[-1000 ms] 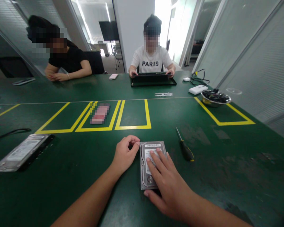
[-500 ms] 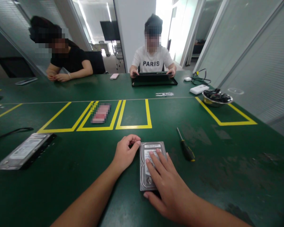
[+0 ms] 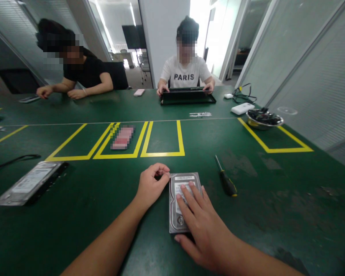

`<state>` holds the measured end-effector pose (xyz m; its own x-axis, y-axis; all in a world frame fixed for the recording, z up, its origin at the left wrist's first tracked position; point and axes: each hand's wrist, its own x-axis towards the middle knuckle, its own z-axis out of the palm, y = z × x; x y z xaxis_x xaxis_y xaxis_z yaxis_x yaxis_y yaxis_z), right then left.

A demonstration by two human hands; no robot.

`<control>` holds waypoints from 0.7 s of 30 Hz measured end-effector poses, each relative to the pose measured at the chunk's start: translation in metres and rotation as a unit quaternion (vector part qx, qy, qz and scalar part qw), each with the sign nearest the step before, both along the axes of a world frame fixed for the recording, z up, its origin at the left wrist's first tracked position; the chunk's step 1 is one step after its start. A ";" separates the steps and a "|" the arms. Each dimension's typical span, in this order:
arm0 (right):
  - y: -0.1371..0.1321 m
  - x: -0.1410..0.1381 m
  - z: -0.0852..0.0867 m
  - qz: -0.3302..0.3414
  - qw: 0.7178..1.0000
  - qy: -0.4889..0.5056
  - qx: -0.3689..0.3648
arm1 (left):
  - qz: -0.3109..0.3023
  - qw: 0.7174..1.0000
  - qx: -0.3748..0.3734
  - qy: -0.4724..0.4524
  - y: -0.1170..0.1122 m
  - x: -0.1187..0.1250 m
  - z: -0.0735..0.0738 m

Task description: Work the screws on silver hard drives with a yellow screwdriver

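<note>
Colleague's hand (image 3: 45, 91) moved; hard drive (image 3: 174, 209) under right hand (image 3: 201, 220), beside left hand (image 3: 151, 184).

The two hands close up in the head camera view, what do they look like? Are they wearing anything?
The left hand and right hand are ordinary bare human hands. I see no gloves, rings, watch or bracelet on them. The left forearm and right forearm are bare too, with no sleeves or markings showing.

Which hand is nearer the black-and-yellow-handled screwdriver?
Right. The right hand rests on the silver rectangular metal hard drive, left of the screwdriver; the left hand is farther left, by the drive's far left corner.
</note>
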<state>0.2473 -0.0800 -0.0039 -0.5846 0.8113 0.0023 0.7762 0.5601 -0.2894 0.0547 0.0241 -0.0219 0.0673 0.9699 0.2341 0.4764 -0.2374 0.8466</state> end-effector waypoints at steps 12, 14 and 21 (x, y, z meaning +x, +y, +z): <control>0.001 0.000 -0.001 0.005 1.000 -0.004 0.011 | -0.026 0.996 -0.010 0.082 0.004 -0.001 -0.003; 0.000 0.000 -0.002 0.007 1.000 -0.004 0.015 | -0.031 0.996 -0.016 0.084 0.004 -0.001 -0.002; 0.000 0.000 -0.006 0.003 0.999 -0.001 0.036 | -0.045 0.996 -0.072 0.009 0.008 -0.003 -0.006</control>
<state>0.2470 -0.0802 -0.0102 -0.5894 0.8056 0.0600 0.7732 0.5840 -0.2470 0.0518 0.0324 -0.0277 0.1589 0.9831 0.0904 0.4733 -0.1563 0.8669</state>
